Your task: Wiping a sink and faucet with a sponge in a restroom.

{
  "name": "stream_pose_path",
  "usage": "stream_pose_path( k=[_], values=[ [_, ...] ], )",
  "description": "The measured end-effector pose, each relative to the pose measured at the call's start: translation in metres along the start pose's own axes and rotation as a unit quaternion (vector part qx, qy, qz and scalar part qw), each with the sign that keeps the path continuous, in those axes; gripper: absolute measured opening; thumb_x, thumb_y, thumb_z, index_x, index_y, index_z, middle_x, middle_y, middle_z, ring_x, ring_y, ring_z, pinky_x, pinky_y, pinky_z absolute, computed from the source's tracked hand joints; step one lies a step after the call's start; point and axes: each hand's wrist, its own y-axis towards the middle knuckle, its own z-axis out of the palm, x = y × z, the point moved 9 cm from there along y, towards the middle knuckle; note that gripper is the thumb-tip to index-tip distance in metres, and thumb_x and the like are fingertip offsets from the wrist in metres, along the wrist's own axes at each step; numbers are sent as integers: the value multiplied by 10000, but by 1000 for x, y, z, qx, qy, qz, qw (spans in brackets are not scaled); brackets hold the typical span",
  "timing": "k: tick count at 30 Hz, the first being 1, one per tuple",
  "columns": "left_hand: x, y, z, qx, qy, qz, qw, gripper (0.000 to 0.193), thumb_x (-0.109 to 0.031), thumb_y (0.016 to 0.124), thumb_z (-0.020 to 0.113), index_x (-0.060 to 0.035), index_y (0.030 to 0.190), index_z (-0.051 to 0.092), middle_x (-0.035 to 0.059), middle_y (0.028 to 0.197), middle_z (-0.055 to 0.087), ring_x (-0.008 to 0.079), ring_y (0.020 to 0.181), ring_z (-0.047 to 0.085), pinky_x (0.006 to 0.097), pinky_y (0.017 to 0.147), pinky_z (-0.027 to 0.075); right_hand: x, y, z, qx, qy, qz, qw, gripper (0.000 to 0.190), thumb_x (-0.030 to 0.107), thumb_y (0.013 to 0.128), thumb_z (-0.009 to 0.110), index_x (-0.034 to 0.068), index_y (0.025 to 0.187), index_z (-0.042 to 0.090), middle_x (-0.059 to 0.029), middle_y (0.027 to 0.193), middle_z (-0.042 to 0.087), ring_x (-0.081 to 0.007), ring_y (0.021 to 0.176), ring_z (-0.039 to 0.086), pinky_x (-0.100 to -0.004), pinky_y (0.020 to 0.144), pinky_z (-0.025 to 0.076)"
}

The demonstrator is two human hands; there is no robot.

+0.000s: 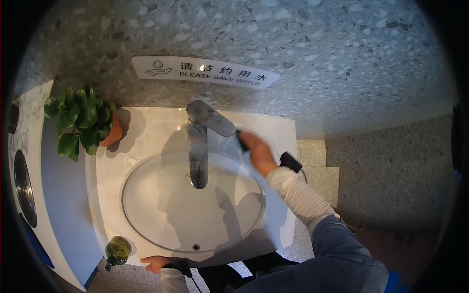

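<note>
My right hand (259,152), blurred, is closed around a small dark object (242,140) just right of the grey lever (216,119) of the metal faucet (198,157). A pale blurred shape lies below that hand; I cannot tell what it is. The faucet spout reaches over the white oval sink basin (165,219). My left hand (154,263) rests at the front edge of the pale countertop (282,135), holding nothing visible. To its left stands a clear bottle of yellow-green liquid (118,249) with a dark top. Black devices with cables are on both wrists.
A green-leaved plant (82,119) in an orange pot (113,132) stands at the back left. A speckled wall with a white water-saving sign (205,72) rises behind the sink. At the far left, a white cabinet (47,205) holds a round metal fitting (25,188).
</note>
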Motion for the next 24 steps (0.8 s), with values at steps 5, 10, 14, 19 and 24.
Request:
stream_pose_path(
  k=[5, 10, 14, 19, 24],
  values=[
    [9, 12, 4, -27, 6, 16, 999, 832, -633, 890, 332, 128, 1196, 468, 356, 1131, 550, 486, 1043, 552, 507, 918, 456, -31, 18, -21, -197, -281, 130, 930, 305, -12, 800, 449, -49, 1072, 583, -235, 1073, 589, -378, 1029, 545, -441, 911, 427],
    [4, 9, 3, -33, -6, 26, 999, 844, -642, 882, 335, 134, 1183, 477, 357, 1112, 562, 489, 1023, 562, 512, 904, 460, 17, -7, 39, -4, -157, -15, 988, 318, 7, 805, 470, -38, 1098, 585, -222, 1133, 576, -370, 1100, 525, -444, 970, 396],
    [-2, -2, -2, -15, -5, 5, 1000, 839, -635, 890, 330, 135, 1196, 467, 360, 1116, 557, 491, 1036, 557, 519, 904, 463, -6, -2, 21, 4, 42, 106, 993, 396, -14, 795, 473, -40, 1180, 560, -240, 1215, 545, -358, 1191, 487, -407, 1033, 366],
    [-8, -6, -9, -33, -6, 25, 999, 814, -625, 898, 329, 112, 1217, 463, 353, 1143, 547, 491, 1052, 550, 521, 917, 459, -10, 35, 11, -137, -221, 134, 956, 349, 25, 801, 470, 9, 1132, 579, -203, 1218, 523, -353, 1183, 452, -554, 923, 388],
    [-6, -6, -6, -33, -6, 11, 999, 808, -629, 893, 336, 101, 1209, 473, 347, 1135, 555, 487, 1047, 555, 517, 907, 467, 51, -16, 69, 81, -107, -34, 990, 353, 116, 830, 487, 84, 1173, 562, -137, 1225, 532, -321, 1262, 406, -550, 1030, 297]
  ],
)
